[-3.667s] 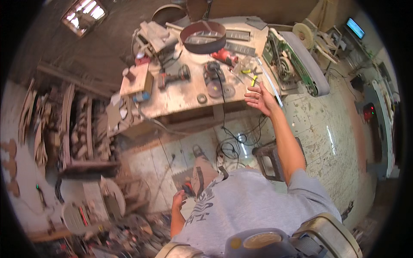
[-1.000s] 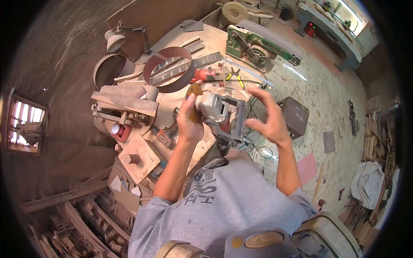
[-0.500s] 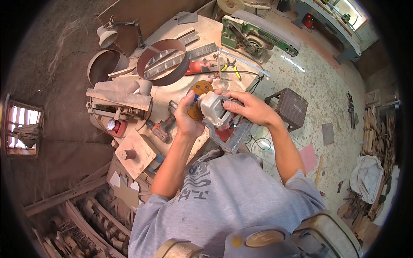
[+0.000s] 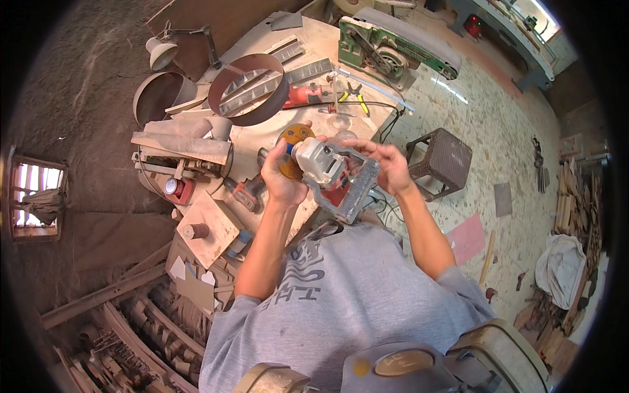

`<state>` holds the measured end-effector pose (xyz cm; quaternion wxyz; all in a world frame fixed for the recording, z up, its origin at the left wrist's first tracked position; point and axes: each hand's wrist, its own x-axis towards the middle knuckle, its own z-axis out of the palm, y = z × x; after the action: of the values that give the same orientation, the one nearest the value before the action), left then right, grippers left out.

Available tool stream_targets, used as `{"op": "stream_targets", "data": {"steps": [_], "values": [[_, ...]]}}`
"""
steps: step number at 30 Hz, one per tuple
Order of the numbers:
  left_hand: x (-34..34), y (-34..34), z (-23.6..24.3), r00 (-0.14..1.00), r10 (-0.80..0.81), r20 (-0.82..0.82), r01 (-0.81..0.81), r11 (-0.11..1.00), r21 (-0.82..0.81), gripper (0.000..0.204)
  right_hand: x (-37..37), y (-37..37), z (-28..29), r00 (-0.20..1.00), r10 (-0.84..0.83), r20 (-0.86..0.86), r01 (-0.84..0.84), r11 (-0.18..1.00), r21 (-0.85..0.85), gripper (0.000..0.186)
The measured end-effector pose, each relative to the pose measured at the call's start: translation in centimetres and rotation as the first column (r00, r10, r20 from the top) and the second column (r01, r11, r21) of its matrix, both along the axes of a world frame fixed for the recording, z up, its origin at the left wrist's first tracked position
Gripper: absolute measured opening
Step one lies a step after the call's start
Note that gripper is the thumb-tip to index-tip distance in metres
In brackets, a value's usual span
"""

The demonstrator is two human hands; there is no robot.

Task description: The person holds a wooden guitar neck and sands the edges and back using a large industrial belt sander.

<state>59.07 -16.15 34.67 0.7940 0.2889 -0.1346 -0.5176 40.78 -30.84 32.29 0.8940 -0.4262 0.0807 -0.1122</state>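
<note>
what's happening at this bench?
A person has a grinder-like power tool with a loop handle held up in front of the chest. The left hand grips the yellow-brown disc at the tool's head. The right hand is at the tool's other side; its exact grip is unclear. A cordless drill and pliers lie on the workbench.

On my feed I see a brown hoop (image 4: 265, 112) on the workbench (image 4: 314, 40), with metal strips (image 4: 313, 71) showing through it. Yellow-handled pliers (image 4: 354, 91) lie to its right, a green belt sander (image 4: 352, 46) beyond them. I spot a lamp (image 4: 162, 56) upper left, and a dark stool (image 4: 447, 156) on the floor (image 4: 488, 141).
</note>
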Motion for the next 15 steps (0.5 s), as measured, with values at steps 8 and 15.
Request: {"op": "stream_targets", "data": {"steps": [8,15], "values": [[-1.4,0.1,0.5,0.994,0.007,-0.11,-0.019,0.994,-0.111,0.069,0.0,3.1,-1.7,0.948,-0.032,-0.318,-0.149,0.836,-0.529,0.064],[-1.5,1.0,1.2,0.991,0.054,-0.122,-0.053,0.999,0.007,0.075,-2.4,5.5,1.5,0.969,-0.232,-0.087,0.1,0.688,-0.719,0.063]]}}
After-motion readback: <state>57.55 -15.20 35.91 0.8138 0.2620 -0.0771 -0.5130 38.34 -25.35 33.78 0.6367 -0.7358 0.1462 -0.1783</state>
